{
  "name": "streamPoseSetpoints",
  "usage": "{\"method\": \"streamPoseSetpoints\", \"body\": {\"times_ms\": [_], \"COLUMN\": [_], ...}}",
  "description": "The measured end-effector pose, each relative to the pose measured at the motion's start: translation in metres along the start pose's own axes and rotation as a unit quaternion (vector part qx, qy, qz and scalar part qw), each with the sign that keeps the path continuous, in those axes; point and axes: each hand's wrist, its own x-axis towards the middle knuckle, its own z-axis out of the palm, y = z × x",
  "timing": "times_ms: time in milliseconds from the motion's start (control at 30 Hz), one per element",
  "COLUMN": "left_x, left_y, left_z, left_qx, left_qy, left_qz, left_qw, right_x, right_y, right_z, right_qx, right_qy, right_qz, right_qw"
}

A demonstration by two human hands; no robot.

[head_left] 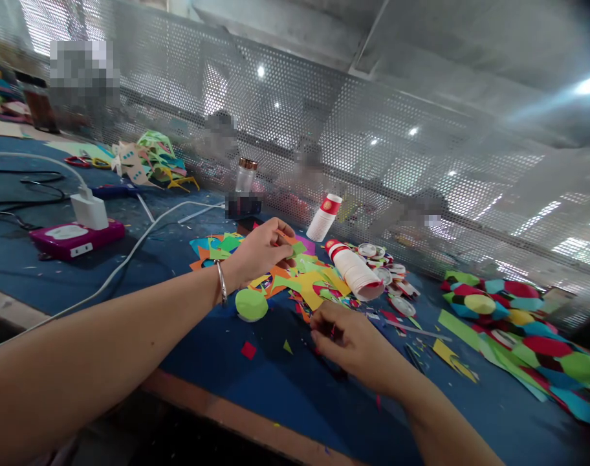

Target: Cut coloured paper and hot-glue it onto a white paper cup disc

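My left hand [266, 251], with a silver bangle at its wrist, is over a heap of coloured paper scraps [309, 288]. Its fingers are curled in, and a small green paper piece [299, 248] shows at the fingertips; I cannot tell whether it is gripped. Near the front of the heap is my right hand [350, 340], thumb and fingers bent towards each other. What they hold, if anything, is hidden. A dark object [336, 372], too unclear to name, lies beneath it. Between the hands sits a round piece with a light green top [251, 304].
Stacked paper cups stand upright [321, 220] and lie on their side [356, 272] behind the heap. Small round pieces [396, 285] are beside them. Patchwork coloured shapes [528, 330] lie right. A purple power strip [76, 238] with a white cable is left. A perforated screen [372, 155] borders the table.
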Motion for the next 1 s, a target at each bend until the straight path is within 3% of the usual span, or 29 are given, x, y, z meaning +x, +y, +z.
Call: {"method": "streamPoseSetpoints", "body": {"times_ms": [233,433,733,1000], "left_x": [-0.001,-0.003,-0.005,-0.003], "left_y": [-0.002,0.002,0.003,0.001], "left_z": [-0.001,0.003,0.005,0.005], "left_qx": [0.000,-0.062,-0.164,-0.234], "left_qy": [-0.013,-0.048,-0.084,-0.118], "left_qz": [0.001,-0.035,-0.093,-0.140], "left_qw": [1.000,0.996,0.978,0.955], "right_x": [0.004,0.003,0.002,0.002], "right_y": [0.011,0.018,0.005,0.005], "right_z": [-0.007,-0.004,-0.002,0.000], "right_qx": [0.137,0.301,0.414,0.422], "right_qy": [0.102,0.172,0.180,0.189], "right_qz": [0.038,0.079,0.140,0.116], "right_qw": [0.984,0.935,0.881,0.879]}}
